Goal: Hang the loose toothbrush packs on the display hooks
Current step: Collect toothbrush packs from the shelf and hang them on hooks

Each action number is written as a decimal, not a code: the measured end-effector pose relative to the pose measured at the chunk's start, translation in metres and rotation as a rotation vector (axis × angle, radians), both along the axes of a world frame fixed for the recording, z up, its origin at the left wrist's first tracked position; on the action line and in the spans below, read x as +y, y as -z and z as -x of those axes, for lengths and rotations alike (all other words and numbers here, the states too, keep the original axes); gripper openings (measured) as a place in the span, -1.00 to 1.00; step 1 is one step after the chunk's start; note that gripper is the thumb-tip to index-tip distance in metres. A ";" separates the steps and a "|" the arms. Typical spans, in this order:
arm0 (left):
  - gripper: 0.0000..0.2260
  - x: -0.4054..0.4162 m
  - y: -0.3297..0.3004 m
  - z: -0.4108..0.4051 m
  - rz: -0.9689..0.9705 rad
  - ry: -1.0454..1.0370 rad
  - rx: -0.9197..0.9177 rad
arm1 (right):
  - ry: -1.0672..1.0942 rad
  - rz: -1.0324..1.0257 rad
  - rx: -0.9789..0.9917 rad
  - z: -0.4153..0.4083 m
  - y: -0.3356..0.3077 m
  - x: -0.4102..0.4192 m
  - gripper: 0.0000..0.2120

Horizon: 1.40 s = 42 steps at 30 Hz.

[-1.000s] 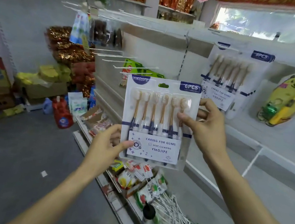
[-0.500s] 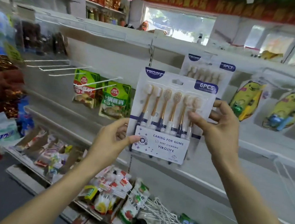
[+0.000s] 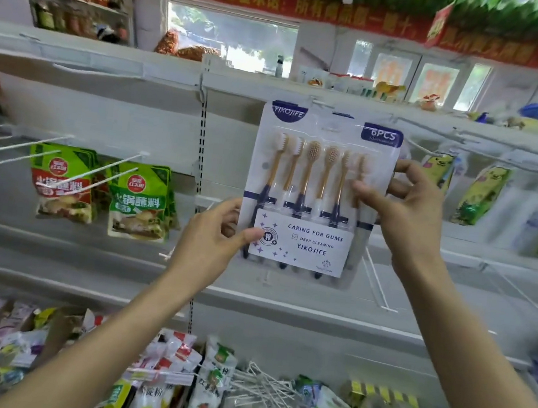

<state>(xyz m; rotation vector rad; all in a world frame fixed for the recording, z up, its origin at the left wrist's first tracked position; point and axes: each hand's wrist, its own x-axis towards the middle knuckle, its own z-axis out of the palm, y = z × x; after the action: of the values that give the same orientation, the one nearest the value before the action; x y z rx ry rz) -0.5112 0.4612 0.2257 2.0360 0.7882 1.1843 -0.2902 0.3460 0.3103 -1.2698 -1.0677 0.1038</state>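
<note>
A white toothbrush pack marked YIKOJIFE 6PCS, with several brown-handled brushes, is held upright against the white display wall. My left hand pinches its lower left corner, thumb on the front. My right hand grips its right edge, thumb across the front. The pack's top reaches the upper rail, where a white display hook juts out just above it. Another pack hanging behind is almost wholly hidden, only a dark label edge showing.
Bare white hooks stick out at the left, beside green sauce pouches. Yellow toy packs hang at the right. A lower shelf holds snack packets and a pile of loose white hooks.
My view has swung right and up along the shelving. Both hands have raised the pack to the upper rail, and it now covers the pack hanging there.
</note>
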 end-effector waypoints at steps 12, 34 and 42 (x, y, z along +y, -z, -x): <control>-0.68 0.026 -0.002 -0.008 0.033 0.004 -0.061 | -0.039 -0.050 -0.055 -0.009 -0.001 0.034 -0.66; -0.72 0.060 0.004 -0.035 0.096 0.056 -0.082 | -0.045 0.017 0.030 -0.044 0.013 0.083 -0.70; -0.71 0.088 0.005 -0.052 0.099 0.028 -0.038 | -0.017 0.044 0.013 -0.066 0.017 0.116 -0.71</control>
<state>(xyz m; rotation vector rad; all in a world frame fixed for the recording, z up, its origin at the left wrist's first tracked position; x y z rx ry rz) -0.4587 0.5488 0.2206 1.9331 0.7821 1.1427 -0.2241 0.4615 0.2932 -1.2985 -1.0704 0.1491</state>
